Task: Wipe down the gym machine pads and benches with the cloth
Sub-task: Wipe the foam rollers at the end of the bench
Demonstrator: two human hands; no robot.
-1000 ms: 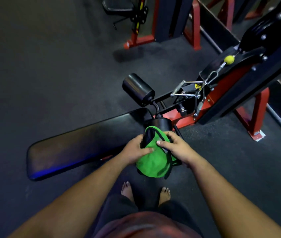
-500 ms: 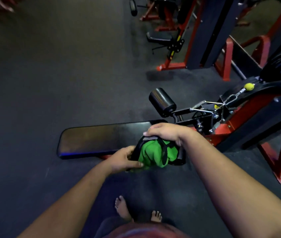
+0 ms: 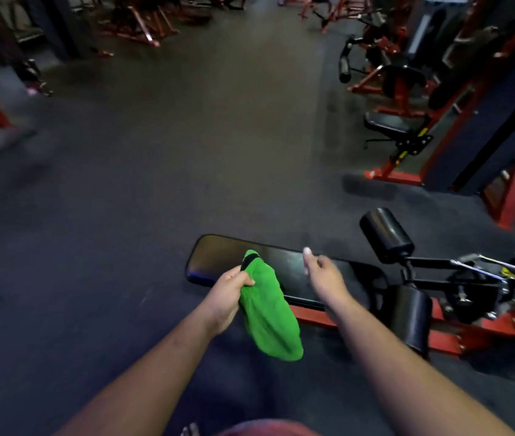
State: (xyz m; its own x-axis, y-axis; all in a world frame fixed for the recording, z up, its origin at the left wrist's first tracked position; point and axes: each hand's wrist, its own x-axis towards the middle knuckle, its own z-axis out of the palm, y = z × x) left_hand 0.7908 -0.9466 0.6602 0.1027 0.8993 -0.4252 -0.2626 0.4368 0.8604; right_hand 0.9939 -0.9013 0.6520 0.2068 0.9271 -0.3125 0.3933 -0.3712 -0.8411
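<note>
No text, label, brand, number or sign can be read anywhere in the head view. The black-and-yellow plate (image 3: 413, 145) on the red machine frame beyond the black bench pad (image 3: 284, 272) shows only blurred marks. The yellow tag (image 3: 506, 272) among the metal links right of that pad is too small to make out.

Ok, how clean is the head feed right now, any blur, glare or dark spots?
Head view: dim overall; motion blur smears the left edge and the far red machines; the right hand is slightly smeared; wide-angle bending at the borders; faint sheen on the bench pad; the green cloth in the left hand reads clearly.
</note>
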